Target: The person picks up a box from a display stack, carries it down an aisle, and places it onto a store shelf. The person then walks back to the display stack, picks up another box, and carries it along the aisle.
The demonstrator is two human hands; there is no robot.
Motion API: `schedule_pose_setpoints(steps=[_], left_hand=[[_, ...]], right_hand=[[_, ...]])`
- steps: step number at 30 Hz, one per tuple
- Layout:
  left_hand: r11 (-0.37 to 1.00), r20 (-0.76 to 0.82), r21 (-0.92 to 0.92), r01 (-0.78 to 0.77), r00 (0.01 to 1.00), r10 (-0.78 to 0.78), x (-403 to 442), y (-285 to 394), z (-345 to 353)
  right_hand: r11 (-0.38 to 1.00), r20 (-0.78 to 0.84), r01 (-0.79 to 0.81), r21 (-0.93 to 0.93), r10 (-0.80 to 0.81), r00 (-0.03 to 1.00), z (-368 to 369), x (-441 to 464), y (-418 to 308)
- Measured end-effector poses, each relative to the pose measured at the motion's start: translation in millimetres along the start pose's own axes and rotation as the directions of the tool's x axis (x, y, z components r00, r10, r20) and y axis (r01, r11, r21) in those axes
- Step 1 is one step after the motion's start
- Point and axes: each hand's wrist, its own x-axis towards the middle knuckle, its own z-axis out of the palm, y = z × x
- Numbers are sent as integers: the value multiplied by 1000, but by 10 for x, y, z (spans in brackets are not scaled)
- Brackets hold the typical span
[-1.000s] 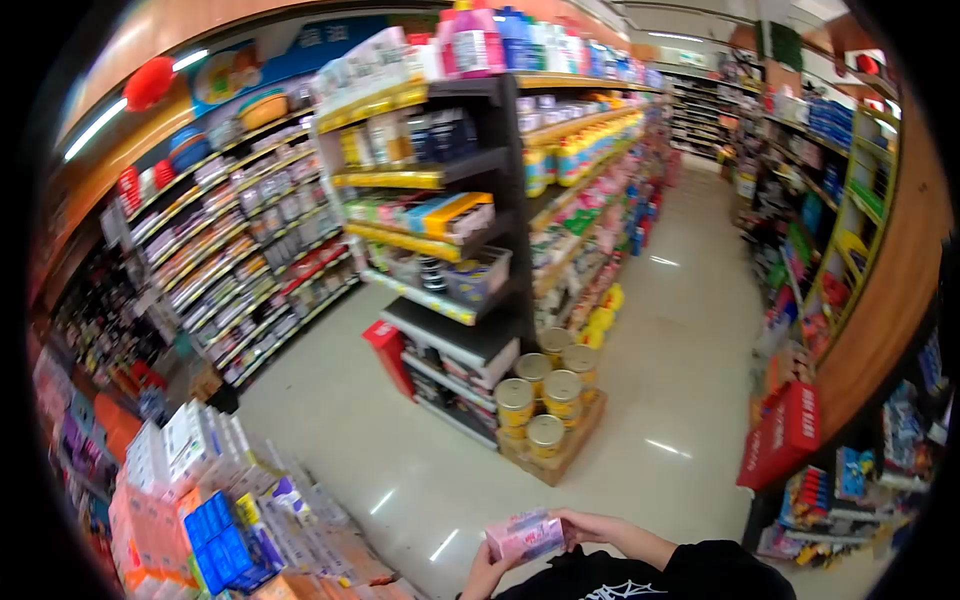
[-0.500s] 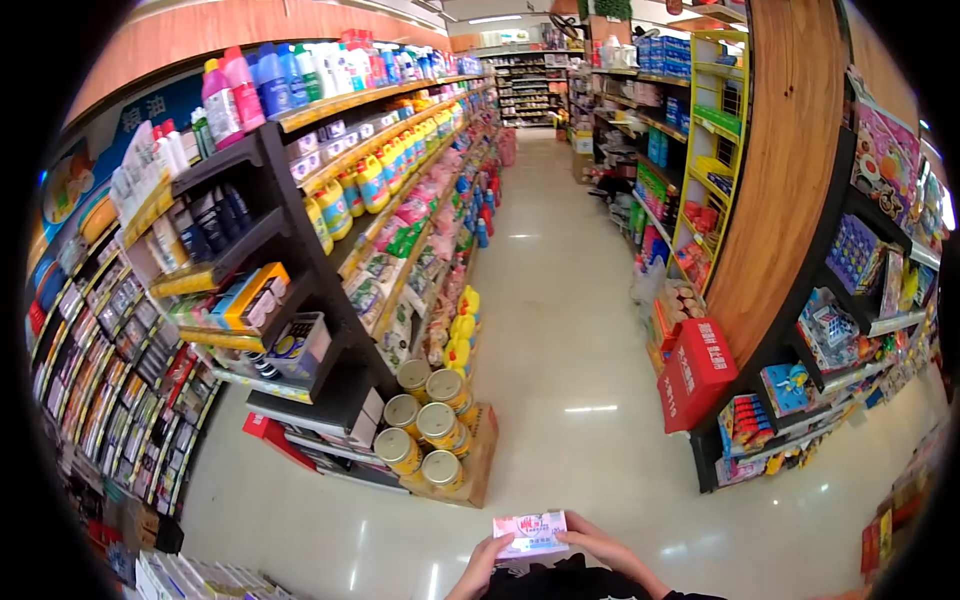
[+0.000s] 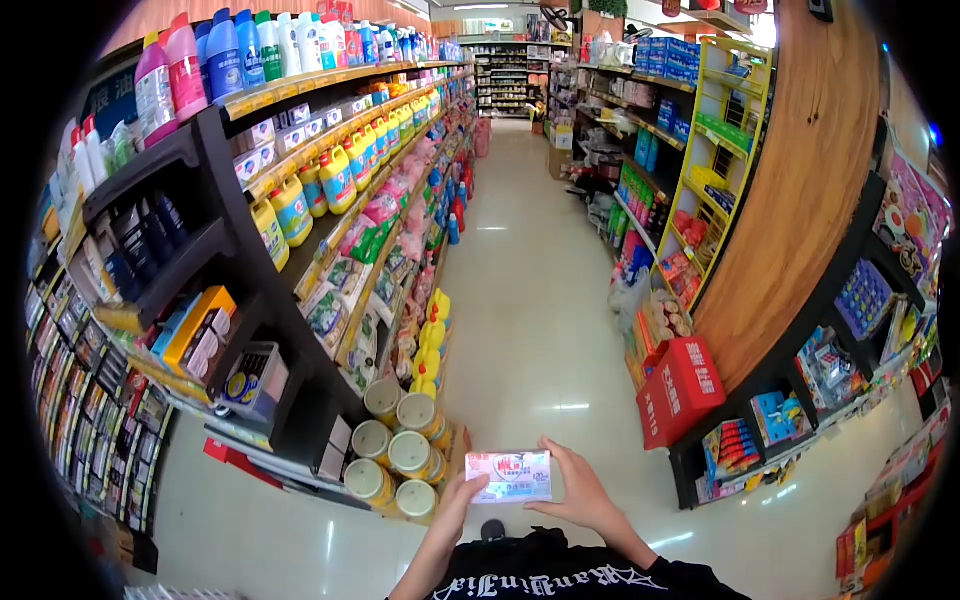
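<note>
A small pink and white rectangular packet (image 3: 508,478) with red printing is held up in front of my chest, its printed face toward me. My left hand (image 3: 452,510) grips its left end, the thumb lying over the lower left of the face. Around the right end, my right hand (image 3: 585,503) has its thumb along the bottom edge and its fingers at the top corner. The packet's back and the fingers behind it are hidden.
Several lidded tins (image 3: 410,453) stand at the end of the left shelf (image 3: 255,215), which carries bottles and bags. A red box (image 3: 682,392) sits by the wooden pillar (image 3: 790,200) on the right. Between them the tiled aisle (image 3: 520,290) runs to far shelves.
Both hands have raised the packet higher and slightly left in view. The right hand's fingers have spread around its end. The view has shifted, bringing the left shelf and tins nearer.
</note>
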Motion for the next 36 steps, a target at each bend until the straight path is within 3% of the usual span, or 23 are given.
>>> schedule_pose_setpoints(steps=[3, 5, 7, 11, 13, 15, 17, 18, 23, 26, 29, 31, 32, 34, 36], left_hand=[[997, 61, 66, 39, 997, -43, 303, 100, -57], [984, 90, 94, 153, 983, -161, 480, 152, -67], [972, 147, 217, 93, 981, -127, 687, 156, -85], [974, 204, 220, 63, 973, -109, 1019, 188, -39], [949, 299, 308, -59, 953, -38, 1228, 159, -64], [947, 268, 313, -65, 963, -22, 1522, 146, -28], [720, 263, 629, -293, 952, 157, 1824, 162, 39], [644, 234, 671, -367, 929, 285, 1941, 348, 252], [550, 231, 747, -372, 922, 310, 2705, 579, 826], [633, 265, 629, -452, 889, 373, 3207, 467, 1104], [564, 357, 605, -563, 824, 440, 3614, 636, 1505], [535, 391, 621, -573, 818, 423, 3851, 725, 1702], [502, 416, 647, -574, 818, 398, 3957, 742, 1784], [487, 435, 672, -558, 830, 350, 4159, 701, 1922], [509, 443, 687, -518, 854, 272, 4270, 757, 2034]], right_hand=[[999, -14, -34, -8, 34, 999, 40, 259, 253], [990, 26, -129, 48, 128, 991, 5, 336, 304], [977, 20, -193, 86, 192, 981, -7, 433, 413], [948, 44, -277, 155, 274, 961, -30, 602, 734], [938, 51, -295, 184, 291, 955, -105, 752, 919], [935, 99, -264, 237, 247, 964, -238, 930, 1153], [913, 111, -258, 316, 234, 966, -351, 1126, 1425], [887, 116, -250, 388, 222, 968, -441, 1222, 1564], [876, 190, -224, 426, 156, 969, -1128, 1725, 2202], [885, 178, -204, 418, 141, 974, -1545, 1953, 2529], [897, 168, -230, 378, 178, 970, -1839, 2002, 2835], [722, 290, -492, 487, 397, 871, -1933, 1990, 3024], [719, 295, -504, 479, 409, 864, -1941, 1978, 3116], [564, 253, -446, 695, 389, 886, -1917, 1963, 3323], [573, 265, -465, 675, 399, 878, -1913, 1956, 3519]])
